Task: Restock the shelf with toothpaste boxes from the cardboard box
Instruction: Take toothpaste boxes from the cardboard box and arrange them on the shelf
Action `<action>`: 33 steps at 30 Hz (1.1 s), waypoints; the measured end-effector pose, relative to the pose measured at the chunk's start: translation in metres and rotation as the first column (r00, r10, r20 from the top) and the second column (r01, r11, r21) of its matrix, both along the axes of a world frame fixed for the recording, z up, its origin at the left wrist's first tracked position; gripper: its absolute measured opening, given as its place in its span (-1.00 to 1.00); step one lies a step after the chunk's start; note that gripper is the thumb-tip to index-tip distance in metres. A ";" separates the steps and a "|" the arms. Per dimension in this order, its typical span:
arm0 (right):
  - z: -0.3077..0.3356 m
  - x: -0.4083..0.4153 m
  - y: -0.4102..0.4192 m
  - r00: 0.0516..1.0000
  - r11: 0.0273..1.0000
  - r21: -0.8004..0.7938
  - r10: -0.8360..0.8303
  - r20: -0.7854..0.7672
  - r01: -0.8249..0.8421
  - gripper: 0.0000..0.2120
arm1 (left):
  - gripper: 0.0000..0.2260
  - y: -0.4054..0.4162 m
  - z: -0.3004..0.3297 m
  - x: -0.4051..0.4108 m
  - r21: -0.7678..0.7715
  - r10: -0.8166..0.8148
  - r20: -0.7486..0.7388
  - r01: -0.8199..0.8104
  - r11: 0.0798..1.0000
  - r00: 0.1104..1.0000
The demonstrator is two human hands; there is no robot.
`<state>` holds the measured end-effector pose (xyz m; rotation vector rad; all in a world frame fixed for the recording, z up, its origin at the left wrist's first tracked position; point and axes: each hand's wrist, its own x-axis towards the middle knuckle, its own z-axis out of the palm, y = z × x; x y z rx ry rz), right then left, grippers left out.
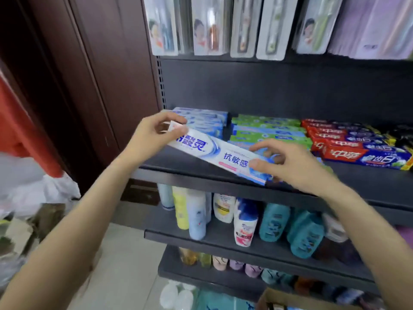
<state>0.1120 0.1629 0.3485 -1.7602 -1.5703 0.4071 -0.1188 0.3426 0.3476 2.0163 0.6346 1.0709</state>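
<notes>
Left hand [152, 133] pinching the toothpaste box [220, 156] at its 10 o'clock end, right hand [288, 163] pinching its 4 o'clock end, box hovering tilted over the shelf [368, 186].

shelf [178, 162] front bare – stacks [201, 121] behind

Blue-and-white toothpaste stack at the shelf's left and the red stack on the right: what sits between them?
In the head view, a stack of green-and-blue toothpaste boxes lies between the blue-and-white stack and the red toothpaste boxes.

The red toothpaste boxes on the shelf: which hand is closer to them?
Right. The right hand grips the white toothpaste box just left of the red toothpaste boxes; the left hand holds its far end.
</notes>
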 end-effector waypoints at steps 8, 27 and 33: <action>0.023 0.007 0.141 0.901 0.978 0.104 -0.209 0.380 0.183 -0.64 | -0.67 0.118 -0.002 0.013 0.323 0.367 -0.179 -0.298 0.898 0.913; 0.011 0.011 0.213 0.771 0.984 0.061 -0.168 0.615 0.166 -0.64 | -0.72 0.111 -0.038 0.037 0.495 0.309 -0.296 -0.131 0.859 0.904; 0.001 0.007 0.090 0.830 0.961 0.274 -0.180 0.528 0.034 -0.76 | -0.78 0.001 -0.022 0.072 0.439 0.091 -0.068 -0.052 0.897 0.994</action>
